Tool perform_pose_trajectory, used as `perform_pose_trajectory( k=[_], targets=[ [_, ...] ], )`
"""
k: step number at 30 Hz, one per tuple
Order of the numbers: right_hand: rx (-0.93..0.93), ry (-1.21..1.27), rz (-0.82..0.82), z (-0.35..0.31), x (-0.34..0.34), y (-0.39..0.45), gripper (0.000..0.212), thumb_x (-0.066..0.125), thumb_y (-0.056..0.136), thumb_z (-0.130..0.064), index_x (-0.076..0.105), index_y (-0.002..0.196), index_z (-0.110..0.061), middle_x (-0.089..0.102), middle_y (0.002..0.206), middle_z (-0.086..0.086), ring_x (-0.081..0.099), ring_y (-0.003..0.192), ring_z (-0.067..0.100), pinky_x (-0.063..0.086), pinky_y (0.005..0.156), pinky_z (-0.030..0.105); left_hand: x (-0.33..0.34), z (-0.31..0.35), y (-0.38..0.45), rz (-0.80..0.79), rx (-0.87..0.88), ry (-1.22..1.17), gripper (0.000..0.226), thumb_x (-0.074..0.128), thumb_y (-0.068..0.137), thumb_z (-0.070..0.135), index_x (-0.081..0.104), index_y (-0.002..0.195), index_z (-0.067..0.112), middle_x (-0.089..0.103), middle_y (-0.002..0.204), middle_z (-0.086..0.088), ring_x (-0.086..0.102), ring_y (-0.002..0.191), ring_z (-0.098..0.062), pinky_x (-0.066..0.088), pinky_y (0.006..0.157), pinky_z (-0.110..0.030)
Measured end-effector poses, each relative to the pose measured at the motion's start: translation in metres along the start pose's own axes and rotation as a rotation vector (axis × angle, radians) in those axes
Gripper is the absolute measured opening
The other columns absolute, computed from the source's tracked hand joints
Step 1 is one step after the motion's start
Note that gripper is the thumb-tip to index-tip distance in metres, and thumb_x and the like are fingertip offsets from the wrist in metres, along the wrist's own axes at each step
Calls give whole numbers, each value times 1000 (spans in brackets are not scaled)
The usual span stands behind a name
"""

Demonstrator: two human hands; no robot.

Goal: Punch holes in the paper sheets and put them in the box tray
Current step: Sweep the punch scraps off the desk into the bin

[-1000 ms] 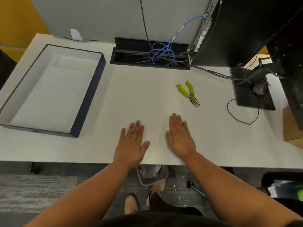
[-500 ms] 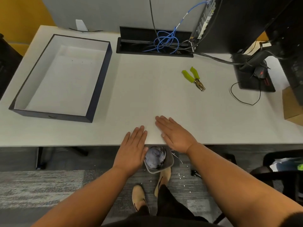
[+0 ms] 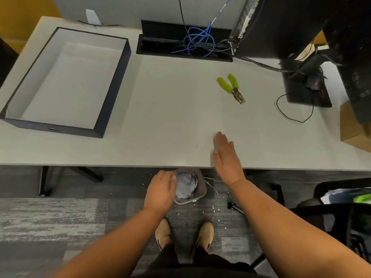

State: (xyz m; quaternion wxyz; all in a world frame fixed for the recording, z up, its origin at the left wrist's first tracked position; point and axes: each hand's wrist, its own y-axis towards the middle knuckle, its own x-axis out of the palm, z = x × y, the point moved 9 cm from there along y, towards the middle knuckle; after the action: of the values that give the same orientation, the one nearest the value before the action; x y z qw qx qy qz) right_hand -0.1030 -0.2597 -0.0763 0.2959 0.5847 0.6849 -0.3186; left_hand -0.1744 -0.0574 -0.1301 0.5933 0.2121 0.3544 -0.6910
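Looking down on a wide pale table (image 3: 170,117), bare across the middle, with no flat paper sheets anywhere in view. At its left end, a shallow box tray (image 3: 112,93) with dark walls and a white floor, holding nothing. Judged as the very start of the task, or a pause between sheets: nothing punched, nothing filed.

Right hand (image 3: 226,157) resting edge-on near the front edge of the table, fingers straight and together, grip wide and empty. Left hand (image 3: 160,189) down below the table edge, fingers curled loosely beside a small waste bin (image 3: 200,193) on the floor; cannot tell whether that grip holds anything. Inside the bin, crumpled pale paper (image 3: 185,185), touching or nearly touching the left fingertips.

Farther up the table from the right hand and well apart from it, a plier-style hole punch (image 3: 230,87) with green handles, lying untouched. Next move, by judgement: find a sheet first, then reach forward with the right hand for the punch; no sheet on the table to work with yet.

Around the back: a cable well (image 3: 160,49) with tangled blue cable (image 3: 198,40), a dark computer (image 3: 291,27), a mouse (image 3: 314,84) on a black pad. Below: grey carpet (image 3: 60,217), a black chair (image 3: 331,197), and tiny white paper dots (image 3: 212,209) scattered near the bin.
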Motion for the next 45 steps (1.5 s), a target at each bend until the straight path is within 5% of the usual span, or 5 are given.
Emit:
perform_pose_trajectory(
  k=[5,13,20,32,45],
  targets=[
    [-201,-176,-152,-19,29,16,54,28,100,-14,15,152,-4,17,160,15,7,149,25,-2,120,36,46,-7,-5,-167,-718,-1065,47,29,104,34,61,112,1,66,95,-10,62,85,-20,45,68,-25],
    [-547,-243,-321,-49,55,-8,56,35,96,-8,21,150,-2,16,159,15,9,149,26,-5,119,31,63,23,-1,-148,-953,-1735,62,22,103,42,45,131,-8,56,124,-21,50,124,-32,40,99,-41],
    [-636,-70,-451,-54,69,-58,64,31,80,-8,38,143,0,34,153,17,24,145,28,5,122,34,70,25,0,-113,-973,-1802,50,24,103,36,63,101,4,74,84,-14,73,76,-23,60,65,-30],
    [-395,-452,-108,-21,32,-16,53,44,90,-10,39,142,-3,35,153,15,27,144,28,16,119,45,88,-6,-3,-106,-1047,-1564,65,19,102,43,44,133,-9,51,134,-27,48,128,-35,42,104,-41],
    [-508,-540,92,-18,39,-17,50,39,84,-18,54,130,-6,49,144,14,43,136,31,33,112,45,145,-62,24,-42,-1136,-1459,64,23,96,43,52,123,-8,58,122,-23,56,116,-34,47,97,-42]
  ],
)
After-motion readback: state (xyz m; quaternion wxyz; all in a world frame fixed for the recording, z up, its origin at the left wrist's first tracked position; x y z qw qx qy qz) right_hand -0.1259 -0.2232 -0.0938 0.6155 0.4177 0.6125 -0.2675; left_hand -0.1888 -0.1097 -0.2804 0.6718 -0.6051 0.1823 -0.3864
